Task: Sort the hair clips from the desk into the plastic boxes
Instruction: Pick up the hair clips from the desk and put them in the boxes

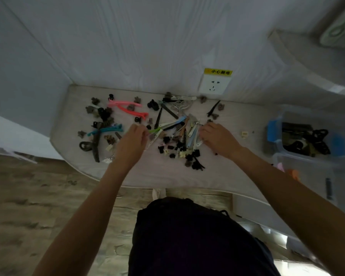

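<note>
Several hair clips lie scattered across the pale desk (159,176): pink clips (126,107) at the back left, a blue clip (106,130) at the left, black claw clips (179,150) and long flat clips (189,128) in the middle. My left hand (130,143) rests on the desk, its fingertips pinched at a green clip (154,130). My right hand (217,138) lies palm down at the right edge of the central pile, fingers over the flat clips. A clear plastic box (305,140) with a blue latch holds dark clips at the right.
A second clear box (307,172) stands in front of the first, with an orange piece and a pink piece in it. A wall socket (214,85) with a yellow label is behind the desk. Wooden floor lies to the left, below the rounded desk edge.
</note>
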`<move>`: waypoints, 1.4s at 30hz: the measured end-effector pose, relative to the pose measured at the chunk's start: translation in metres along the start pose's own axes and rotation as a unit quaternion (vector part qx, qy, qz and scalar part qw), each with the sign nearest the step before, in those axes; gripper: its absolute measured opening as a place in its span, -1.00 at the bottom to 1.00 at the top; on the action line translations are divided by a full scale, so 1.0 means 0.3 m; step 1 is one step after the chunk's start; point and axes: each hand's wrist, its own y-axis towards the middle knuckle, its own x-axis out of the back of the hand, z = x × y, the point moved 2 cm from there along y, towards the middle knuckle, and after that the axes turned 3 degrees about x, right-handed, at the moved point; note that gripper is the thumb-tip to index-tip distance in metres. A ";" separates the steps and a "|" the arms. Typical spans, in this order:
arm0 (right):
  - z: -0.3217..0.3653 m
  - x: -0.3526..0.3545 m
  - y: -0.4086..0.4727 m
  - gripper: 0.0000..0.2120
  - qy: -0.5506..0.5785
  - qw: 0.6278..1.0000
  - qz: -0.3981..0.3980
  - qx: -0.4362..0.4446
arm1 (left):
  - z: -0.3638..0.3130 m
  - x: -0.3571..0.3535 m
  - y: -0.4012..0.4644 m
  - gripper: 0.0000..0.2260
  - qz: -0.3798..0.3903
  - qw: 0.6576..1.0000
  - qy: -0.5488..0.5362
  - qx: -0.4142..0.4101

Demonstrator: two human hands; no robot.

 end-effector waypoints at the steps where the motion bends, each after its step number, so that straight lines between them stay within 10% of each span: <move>1: 0.006 0.001 0.016 -0.87 -0.003 1.000 -0.003 0.018 | 0.011 0.002 0.033 -0.88 0.002 1.000 0.006 0.004; 6: 0.049 -0.005 0.084 -0.81 0.021 0.998 0.044 0.048 | 0.046 -0.042 0.130 -0.80 0.054 0.989 0.134 0.005; 20: 0.016 -0.039 0.038 -0.78 0.064 0.994 0.055 -0.069 | 0.026 -0.008 0.073 -0.76 -0.016 0.999 -0.029 0.004; 34: 0.045 -0.043 0.023 -0.74 0.020 0.975 0.129 -0.177 | -0.043 -0.086 0.073 -0.78 0.102 0.987 0.103 0.066; 42: 0.054 0.156 -0.048 -0.82 0.220 0.917 -0.116 -0.311 | -0.118 0.047 0.048 -0.76 -0.064 0.992 -0.082 0.066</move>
